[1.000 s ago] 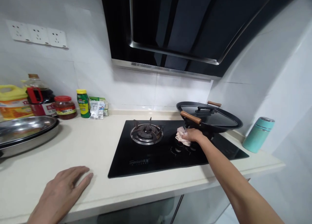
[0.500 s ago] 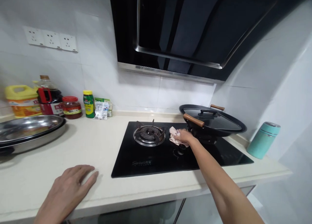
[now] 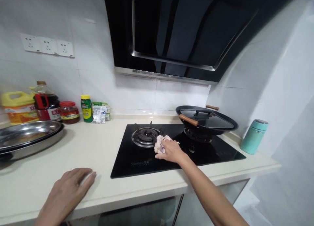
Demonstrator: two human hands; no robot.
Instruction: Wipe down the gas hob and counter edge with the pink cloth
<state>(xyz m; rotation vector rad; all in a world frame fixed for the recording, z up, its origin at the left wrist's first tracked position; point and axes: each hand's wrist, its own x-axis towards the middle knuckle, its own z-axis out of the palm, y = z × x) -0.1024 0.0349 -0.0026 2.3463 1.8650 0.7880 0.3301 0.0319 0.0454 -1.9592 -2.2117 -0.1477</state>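
Note:
My right hand [image 3: 171, 151] grips a crumpled pale pink cloth [image 3: 160, 144] and presses it on the black glass gas stove [image 3: 152, 166], just right of the left burner [image 3: 147, 136]. The palm hides part of the cloth and the knob under it. My left hand [image 3: 71, 186] rests on the cream countertop [image 3: 98, 147] left of the stove, fingers stretched out and holding nothing. On the right burner stands a black wok [image 3: 228, 129] with a lid [image 3: 208, 119] and wooden handles. A knob [image 3: 192, 148] shows in front of it.
A teal flask [image 3: 254, 137] stands right of the stove. At the left lie steel pans [image 3: 31, 145]. Along the wall stand a yellow oil jug [image 3: 19, 109], a dark sauce bottle [image 3: 46, 103], a red-lidded jar [image 3: 69, 113], a green bottle [image 3: 86, 109] and packets [image 3: 99, 114]. A range hood [image 3: 166, 32] hangs above.
My right hand has moved the cloth left and nearer to me, from beside the wok toward the left burner. My left hand has stayed on the countertop. The view has shifted slightly.

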